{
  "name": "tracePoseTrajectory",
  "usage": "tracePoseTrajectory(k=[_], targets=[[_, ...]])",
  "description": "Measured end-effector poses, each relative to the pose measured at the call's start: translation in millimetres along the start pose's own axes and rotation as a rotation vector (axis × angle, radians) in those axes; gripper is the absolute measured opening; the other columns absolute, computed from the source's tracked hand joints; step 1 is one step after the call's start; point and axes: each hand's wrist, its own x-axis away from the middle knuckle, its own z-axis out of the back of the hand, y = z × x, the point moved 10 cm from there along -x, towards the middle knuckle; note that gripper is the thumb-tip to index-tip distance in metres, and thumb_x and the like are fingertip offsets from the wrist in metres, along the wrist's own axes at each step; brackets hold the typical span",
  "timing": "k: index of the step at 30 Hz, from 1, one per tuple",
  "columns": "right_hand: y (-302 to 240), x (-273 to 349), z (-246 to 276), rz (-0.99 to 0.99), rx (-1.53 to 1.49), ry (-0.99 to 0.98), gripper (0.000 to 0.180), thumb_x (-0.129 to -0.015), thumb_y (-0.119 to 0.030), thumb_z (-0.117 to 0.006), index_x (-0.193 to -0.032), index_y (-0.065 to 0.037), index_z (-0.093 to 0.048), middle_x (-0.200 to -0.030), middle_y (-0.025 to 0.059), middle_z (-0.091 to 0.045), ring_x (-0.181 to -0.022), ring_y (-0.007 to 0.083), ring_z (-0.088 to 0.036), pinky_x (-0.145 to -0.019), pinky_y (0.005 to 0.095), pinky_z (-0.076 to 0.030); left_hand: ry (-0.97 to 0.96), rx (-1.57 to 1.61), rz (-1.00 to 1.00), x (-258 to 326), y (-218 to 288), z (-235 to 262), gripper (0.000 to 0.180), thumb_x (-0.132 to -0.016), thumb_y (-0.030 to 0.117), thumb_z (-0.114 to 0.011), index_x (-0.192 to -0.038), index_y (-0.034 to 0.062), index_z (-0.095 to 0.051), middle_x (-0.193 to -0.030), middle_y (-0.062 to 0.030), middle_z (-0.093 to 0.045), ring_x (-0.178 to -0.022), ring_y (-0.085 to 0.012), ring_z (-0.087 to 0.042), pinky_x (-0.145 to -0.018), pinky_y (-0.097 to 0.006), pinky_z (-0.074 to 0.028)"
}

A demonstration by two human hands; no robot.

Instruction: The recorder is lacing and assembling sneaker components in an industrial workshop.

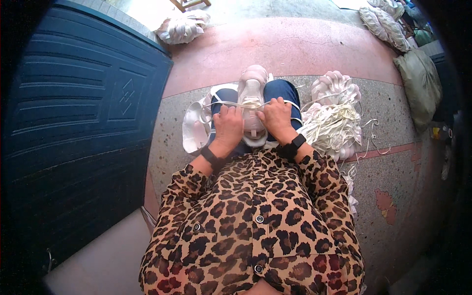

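Note:
A pale pink and white sneaker (253,89) rests between my knees, its rounded toe pointing away from me. Across its upper runs a flat whitish shoelace (240,104), stretched out to both sides. My left hand (229,126) is closed on the lace at the left side of the shoe, knuckles up. On the right side, my right hand (278,118) pinches the lace with fingers curled. The fingertips of both hands are partly hidden. By my left knee lies another white and pink shoe piece (193,131).
To my right sit a heap of loose white laces (334,129) and a fanned stack of pinkish shoe parts (337,87). A dark blue panelled door (83,98) stands at left. Farther off are a white bundle (182,29) and a filled greyish sack (418,86).

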Motion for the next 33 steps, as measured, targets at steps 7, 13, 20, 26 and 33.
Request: tracePoseTrajectory(k=[7,13,20,26,33], targets=[[3.7,1.2,-3.6,0.037,-0.038,-0.032,0.035,-0.080,-0.041,-0.074,-0.094,-0.009,-0.075,-0.096,0.0089,-0.066,-0.101,0.0263,-0.057,-0.083,0.0433,-0.042,-0.138,0.354,-0.041,-7.4,-22.4,-17.9,0.033,-0.084,0.014,-0.068,-0.114,0.0020,-0.067,-0.102,-0.0135,-0.067,-0.097,-0.0337,-0.057,-0.083,-0.043,-0.049],[-0.1,24.5,15.0,0.165,-0.082,0.101,0.041,-0.075,-0.040,-0.077,-0.099,-0.008,-0.069,-0.100,0.0072,-0.061,-0.101,0.0252,-0.055,-0.082,0.0416,-0.039,-0.182,0.534,-0.059,-18.1,-28.7,-28.3,0.028,-0.083,0.012,-0.066,-0.108,0.0005,-0.071,-0.093,-0.0173,-0.069,-0.091,-0.0346,-0.060,-0.084,-0.042,-0.048],[-12.1,23.5,-2.5,0.122,0.078,0.035,0.034,-0.074,-0.031,-0.071,-0.097,-0.005,-0.067,-0.094,0.0082,-0.058,-0.099,0.0245,-0.053,-0.079,0.0412,-0.037,-0.163,0.496,-0.026,-17.4,-27.2,-27.8,0.032,-0.077,0.009,-0.062,-0.108,0.0049,-0.071,-0.099,-0.0187,-0.069,-0.101,-0.0373,-0.061,-0.088,-0.046,-0.051],[-9.2,22.1,-5.2,0.196,0.039,0.002,0.036,-0.074,-0.029,-0.070,-0.100,-0.004,-0.066,-0.101,0.0106,-0.058,-0.102,0.0259,-0.053,-0.081,0.0415,-0.038,-0.181,0.465,-0.018,-17.2,-23.1,-21.4,0.027,-0.077,0.012,-0.065,-0.103,0.0045,-0.072,-0.097,-0.0179,-0.069,-0.100,-0.0360,-0.061,-0.086,-0.045,-0.051],[-3.7,21.1,-13.6,0.231,0.023,0.025,0.036,-0.075,-0.026,-0.069,-0.103,-0.004,-0.065,-0.103,0.0111,-0.057,-0.103,0.0260,-0.052,-0.081,0.0405,-0.038,0.013,0.368,-0.093,-43.9,-10.9,4.8,0.018,-0.086,0.018,-0.067,-0.095,0.0026,-0.072,-0.088,-0.0159,-0.068,-0.087,-0.0346,-0.063,-0.079,-0.043,-0.052]])
